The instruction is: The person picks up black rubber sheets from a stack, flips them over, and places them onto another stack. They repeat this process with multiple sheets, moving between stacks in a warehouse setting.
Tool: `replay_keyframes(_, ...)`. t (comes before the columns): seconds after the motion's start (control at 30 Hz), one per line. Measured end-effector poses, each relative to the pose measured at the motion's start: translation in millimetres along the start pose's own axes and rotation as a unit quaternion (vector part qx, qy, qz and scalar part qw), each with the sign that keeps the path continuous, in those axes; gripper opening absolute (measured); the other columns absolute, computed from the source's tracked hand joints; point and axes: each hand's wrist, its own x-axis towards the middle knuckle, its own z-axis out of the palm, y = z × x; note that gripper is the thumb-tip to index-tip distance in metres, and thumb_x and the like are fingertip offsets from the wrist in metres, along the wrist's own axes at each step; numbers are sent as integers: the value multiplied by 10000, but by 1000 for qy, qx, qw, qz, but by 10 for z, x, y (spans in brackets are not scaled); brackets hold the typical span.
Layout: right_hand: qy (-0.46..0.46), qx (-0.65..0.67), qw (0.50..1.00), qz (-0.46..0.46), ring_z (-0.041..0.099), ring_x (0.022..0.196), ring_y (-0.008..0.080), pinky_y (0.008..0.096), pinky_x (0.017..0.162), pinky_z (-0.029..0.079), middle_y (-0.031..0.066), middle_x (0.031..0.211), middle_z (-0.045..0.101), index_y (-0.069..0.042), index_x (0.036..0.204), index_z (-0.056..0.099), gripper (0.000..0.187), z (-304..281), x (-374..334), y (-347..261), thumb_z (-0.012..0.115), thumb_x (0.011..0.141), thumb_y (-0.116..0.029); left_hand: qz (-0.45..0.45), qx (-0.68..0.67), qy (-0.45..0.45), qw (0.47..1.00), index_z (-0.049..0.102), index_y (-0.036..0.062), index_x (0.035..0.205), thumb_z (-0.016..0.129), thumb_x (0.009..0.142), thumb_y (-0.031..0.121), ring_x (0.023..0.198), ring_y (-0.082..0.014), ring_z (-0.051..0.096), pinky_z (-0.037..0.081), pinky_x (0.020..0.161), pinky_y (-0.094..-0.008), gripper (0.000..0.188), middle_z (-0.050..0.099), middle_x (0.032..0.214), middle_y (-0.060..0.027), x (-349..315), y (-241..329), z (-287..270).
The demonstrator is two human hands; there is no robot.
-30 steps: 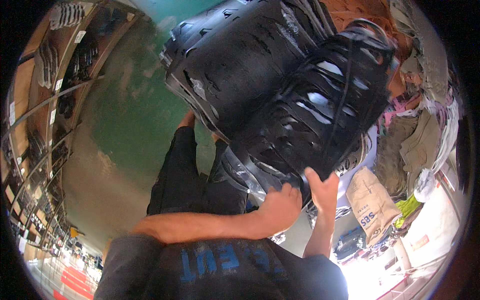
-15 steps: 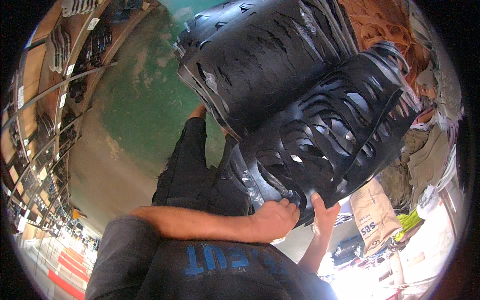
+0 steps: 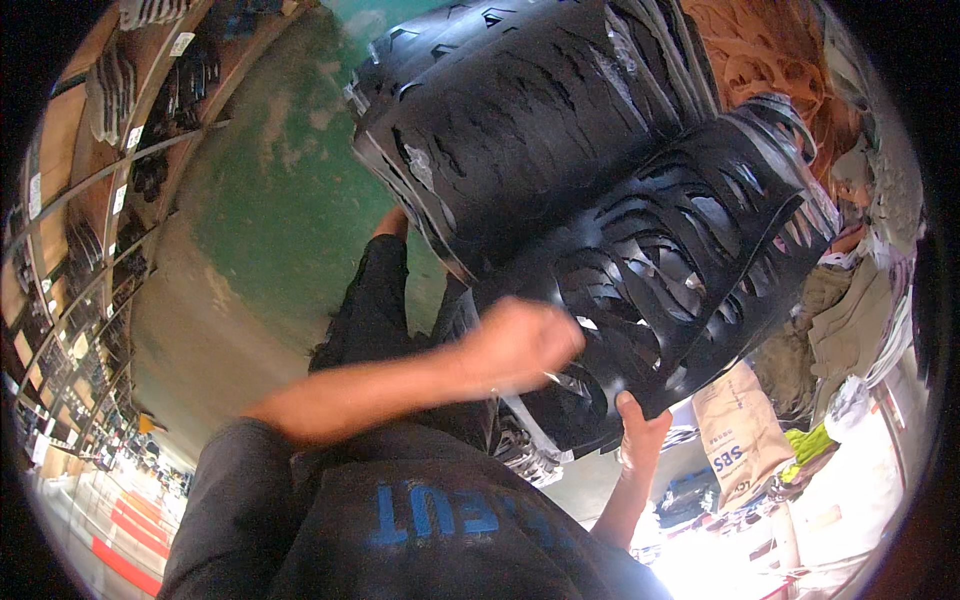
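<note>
A rolled bundle of black cut-out sheets point(image 3: 690, 250), punched through with curved openings, lies slanting in front of me. At its near end my right hand point(image 3: 643, 430) grips the edge, thumb on top and the other fingers hidden. My left hand point(image 3: 520, 345) is closed in a fist, blurred by motion, over the bundle's left end. Whether it holds anything is hidden. Behind lies a larger stack of folded black cut-out sheets point(image 3: 500, 130), touching the first bundle.
Shelves point(image 3: 120, 160) with dark parts curve along the left, beside a worn green floor point(image 3: 270, 190). Orange cut-out sheets point(image 3: 755, 50) stand at the back right. A brown paper sack point(image 3: 740, 430) and grey-brown sheets point(image 3: 850, 320) lie to the right.
My left hand has lifted from the bundle's near edge and moved up and left, still closed. The bundle's near end has shifted slightly. My right hand keeps its grip.
</note>
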Motion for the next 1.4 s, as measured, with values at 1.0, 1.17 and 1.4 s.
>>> replay_keyframes(1.0,-10,12,1000,22,640,1019,169,304,951,497,74,1189,678,47,1262,619,493,8,33,43,759,803,-66,30,335,354,873,735,12,1061,712,933,153,751,-294,627,492,690,-374,192,591,824,-127,373,-676,-2204)
replay_keyframes(1.17,-15,40,997,57,644,1026,171,306,956,497,79,1198,681,43,1266,621,496,9,37,76,761,802,-65,5,339,355,871,739,21,1058,705,940,176,808,-312,642,500,726,-399,198,609,872,-135,441,-873,-2292)
replay_keyframes(1.4,-21,11,999,49,642,1015,161,303,951,496,65,1196,683,40,1272,627,495,14,42,50,772,814,-80,-29,447,370,814,642,32,1280,713,914,175,996,-388,667,534,902,-440,399,674,1079,-187,614,-673,-2110)
